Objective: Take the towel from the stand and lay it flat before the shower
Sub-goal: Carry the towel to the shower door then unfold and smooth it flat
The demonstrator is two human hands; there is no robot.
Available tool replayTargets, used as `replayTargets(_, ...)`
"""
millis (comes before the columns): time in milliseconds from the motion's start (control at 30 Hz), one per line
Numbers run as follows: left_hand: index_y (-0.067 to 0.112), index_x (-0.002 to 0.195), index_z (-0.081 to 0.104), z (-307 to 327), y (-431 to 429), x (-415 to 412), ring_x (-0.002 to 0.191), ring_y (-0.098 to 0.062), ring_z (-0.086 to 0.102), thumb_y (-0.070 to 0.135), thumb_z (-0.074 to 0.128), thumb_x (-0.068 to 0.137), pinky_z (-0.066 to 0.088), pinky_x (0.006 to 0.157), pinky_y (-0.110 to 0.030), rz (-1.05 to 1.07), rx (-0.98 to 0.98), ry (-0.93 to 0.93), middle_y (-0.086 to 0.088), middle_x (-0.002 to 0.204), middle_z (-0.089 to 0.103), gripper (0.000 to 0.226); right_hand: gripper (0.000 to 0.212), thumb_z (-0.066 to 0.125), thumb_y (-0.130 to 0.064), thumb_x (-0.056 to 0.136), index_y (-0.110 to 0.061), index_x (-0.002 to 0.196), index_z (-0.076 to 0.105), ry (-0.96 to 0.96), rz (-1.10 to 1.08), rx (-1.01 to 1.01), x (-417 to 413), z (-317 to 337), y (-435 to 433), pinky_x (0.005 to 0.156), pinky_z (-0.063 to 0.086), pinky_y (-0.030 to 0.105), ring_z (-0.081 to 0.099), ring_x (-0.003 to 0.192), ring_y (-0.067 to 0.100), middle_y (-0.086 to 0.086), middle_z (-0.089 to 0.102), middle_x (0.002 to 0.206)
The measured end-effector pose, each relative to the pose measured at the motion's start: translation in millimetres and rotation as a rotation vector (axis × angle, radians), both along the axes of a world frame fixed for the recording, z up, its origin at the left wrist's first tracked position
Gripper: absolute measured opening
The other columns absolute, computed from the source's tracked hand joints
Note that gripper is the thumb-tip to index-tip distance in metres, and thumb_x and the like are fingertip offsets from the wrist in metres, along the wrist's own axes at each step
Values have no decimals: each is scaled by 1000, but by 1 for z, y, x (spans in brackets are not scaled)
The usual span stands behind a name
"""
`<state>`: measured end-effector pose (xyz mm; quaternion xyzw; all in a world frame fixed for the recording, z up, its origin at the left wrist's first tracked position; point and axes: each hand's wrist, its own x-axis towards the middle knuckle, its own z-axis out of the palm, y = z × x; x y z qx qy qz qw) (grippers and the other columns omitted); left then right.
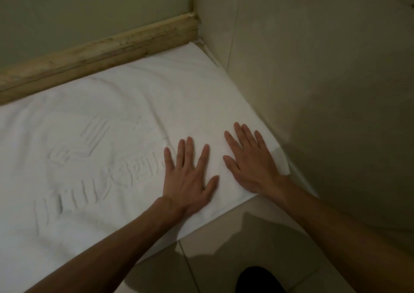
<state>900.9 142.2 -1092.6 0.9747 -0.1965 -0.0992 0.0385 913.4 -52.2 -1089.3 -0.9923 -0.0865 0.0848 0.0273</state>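
We see the left hand (189, 176) and the right hand (251, 162) laid palm down side by side on a white towel (100, 113). The fingers of both are straight and spread wide, pressing on the cloth and gripping nothing. The two bare forearms reach in from the lower edge of the view. The right hand lies close to the towel's near right corner, its wrist crossing the hem; the left hand lies just beside it, toward the middle, its fingertips at the edge of a raised pattern. The towel is spread flat on the floor (246, 248), a thick white cloth with an embossed design: a set of slanted stripes above a row of raised marks that we cannot read. A few soft creases run across its far half; the rest looks smooth. Its far edge lies along a worn wooden strip (107, 50) at the foot of the back panel, and its right edge runs along the base of the pale wall (324, 68), with the far corner tucked into the angle where the two meet. Pale glossy floor tiles show in front of the near hem. A dark shape (257, 279) sits at the bottom edge; we cannot tell what it is.
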Motion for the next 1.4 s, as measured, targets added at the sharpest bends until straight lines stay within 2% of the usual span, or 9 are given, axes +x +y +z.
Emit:
replayTargets(167, 30, 150, -15, 3, 7, 9, 141, -28, -28, 70, 1, 86, -16, 113, -53, 5, -65, -4, -11, 156, -23, 77, 73, -1, -57, 89, -20, 151, 3, 4, 11, 21, 5, 0, 3, 118, -3, 44, -5, 146, 26, 12, -4, 159)
replayTargets(400, 28, 150, -12, 5, 34, 54, 142, -33, -24, 66, 3, 86, -13, 114, -53, 107, 1, -13, -15, 157, -18, 77, 66, 12, -52, 95, -19, 151, 2, 3, 12, 27, 39, 6, 7, 119, -3, 43, -7, 146, 26, 12, -6, 159)
replayTargets(567, 30, 150, -11, -1, 38, 55, 141, -38, -23, 68, 2, 85, -16, 113, -52, 111, -21, -23, -14, 158, -16, 76, 66, 9, -53, 94, -21, 151, 0, -3, 6, -29, 41, 2, 4, 119, 0, 44, -6, 146, 26, 11, -5, 160)
replayTargets(733, 30, 149, -14, 1, 46, 86, 139, -31, -29, 69, 0, 84, -20, 111, -50, 119, -25, -45, -15, 156, -21, 77, 70, 7, -55, 91, -19, 151, 7, -50, 34, 52, 58, 7, 19, 119, -3, 42, -3, 147, 24, 7, 0, 160)
replayTargets(867, 29, 150, -14, 4, 56, 124, 141, -32, -26, 68, 2, 86, -15, 114, -52, 142, 18, -42, -16, 156, -22, 76, 72, 5, -56, 89, -20, 151, 7, -81, 78, 102, 92, 8, 48, 118, -6, 40, -5, 146, 23, 6, -1, 160)
replayTargets(967, 31, 148, -17, -1, 63, 133, 142, -33, -23, 66, 1, 86, -12, 114, -54, 156, 43, -20, -16, 156, -21, 74, 70, 8, -54, 91, -19, 151, 5, -86, 100, 71, 117, 3, 58, 117, -7, 41, -6, 146, 24, 9, -2, 160)
replayTargets(1100, 32, 147, -20, -8, 65, 130, 141, -29, -26, 66, -2, 84, -16, 113, -51, 160, 16, -31, -15, 156, -22, 73, 69, 5, -55, 91, -21, 151, 3, -58, 109, 16, 135, -6, 52, 118, -5, 42, -7, 146, 24, 9, -4, 160)
replayTargets(1233, 30, 148, -16, -6, 67, 133, 142, -27, -25, 70, -1, 83, -15, 114, -51, 141, -2, -38, -13, 156, -22, 78, 71, 4, -57, 89, -23, 151, 0, -42, 87, 19, 137, -11, 50, 118, -5, 42, -8, 146, 24, 8, -6, 160)
replayTargets(1400, 29, 150, -12, 2, 68, 162, 143, -31, -21, 74, 1, 81, -12, 114, -54, 172, 12, -24, -17, 156, -19, 84, 70, 13, -56, 91, -21, 151, 4, -56, 63, 65, 145, -7, 54, 118, -4, 41, -5, 146, 24, 9, -3, 160)
